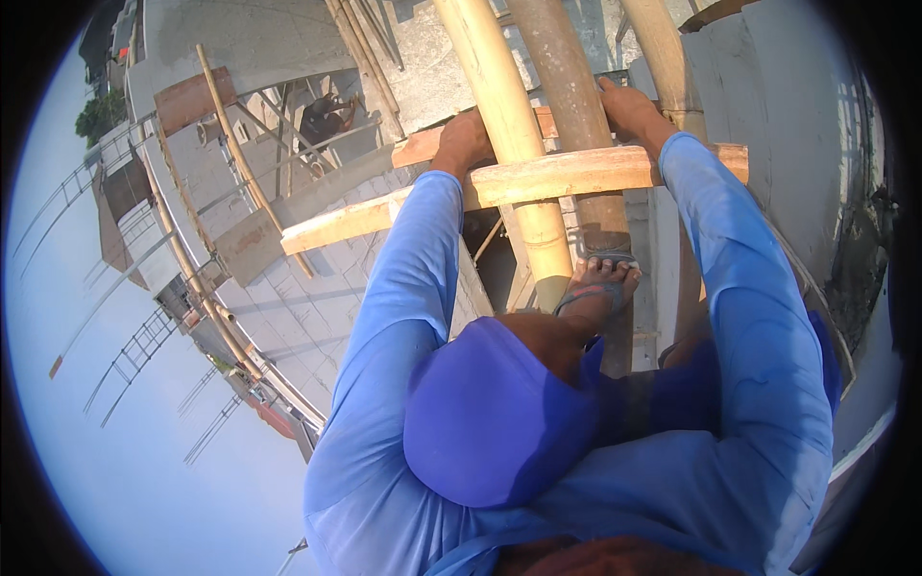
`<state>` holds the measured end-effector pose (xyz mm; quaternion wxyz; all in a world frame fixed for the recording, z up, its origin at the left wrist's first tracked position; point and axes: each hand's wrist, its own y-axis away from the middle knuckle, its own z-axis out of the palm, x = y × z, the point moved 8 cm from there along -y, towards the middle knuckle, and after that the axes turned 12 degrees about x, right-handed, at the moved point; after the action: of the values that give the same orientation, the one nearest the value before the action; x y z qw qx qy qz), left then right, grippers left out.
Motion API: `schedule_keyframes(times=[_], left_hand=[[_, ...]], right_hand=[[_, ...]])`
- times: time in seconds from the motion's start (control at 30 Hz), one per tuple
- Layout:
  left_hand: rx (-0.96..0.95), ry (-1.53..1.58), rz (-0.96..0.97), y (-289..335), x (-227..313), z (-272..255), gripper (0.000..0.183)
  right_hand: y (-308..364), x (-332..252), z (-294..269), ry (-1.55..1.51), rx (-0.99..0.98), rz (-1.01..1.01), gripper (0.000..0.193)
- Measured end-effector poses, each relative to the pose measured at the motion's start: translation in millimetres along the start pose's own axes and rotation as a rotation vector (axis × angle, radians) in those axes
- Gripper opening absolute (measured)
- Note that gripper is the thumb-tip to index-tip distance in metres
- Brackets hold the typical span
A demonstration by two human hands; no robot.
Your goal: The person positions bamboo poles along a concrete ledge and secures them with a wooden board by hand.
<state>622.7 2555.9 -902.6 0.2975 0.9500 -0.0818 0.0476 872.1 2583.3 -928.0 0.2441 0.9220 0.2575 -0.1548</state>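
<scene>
My left hand (pixel 466 144) is closed round a short wooden plank (pixel 415 148) that runs behind the bamboo poles. Right of it, between two poles, my right hand (pixel 632 112) is curled at the same plank's height, its fingers partly hidden. A pale yellow bamboo pole (pixel 504 91) stands between my hands, beside a browner bamboo pole (pixel 567 77). Nearer to me, a longer wooden beam (pixel 567 176) crosses in front of these poles, under my forearms. My sandalled foot (pixel 594 285) is below that beam, against the brown pole.
A third bamboo pole (pixel 667 67) rises at the right, next to a grey wall (pixel 768 106). Far below on the left, another person (pixel 327 120) is among timber props. A block wall (pixel 317 298), slanting bamboo poles (pixel 182 254) and steel rebar cages (pixel 139 355) lie further left.
</scene>
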Motion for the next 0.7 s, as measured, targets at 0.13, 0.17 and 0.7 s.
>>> schedule_keyframes(times=[0.13,0.17,0.7], left_hand=[[-0.044,-0.076,-0.098,4,5,-19,0.057],[-0.063,-0.115,-0.139,10,3,-28,0.056],[0.176,-0.085,-0.048,119,64,-101,0.070]], right_hand=[[3,11,-4,-0.003,0.076,0.048,0.028],[8,10,-10,0.035,0.090,0.022,0.028],[24,19,13,-0.021,0.209,-0.009,0.012]])
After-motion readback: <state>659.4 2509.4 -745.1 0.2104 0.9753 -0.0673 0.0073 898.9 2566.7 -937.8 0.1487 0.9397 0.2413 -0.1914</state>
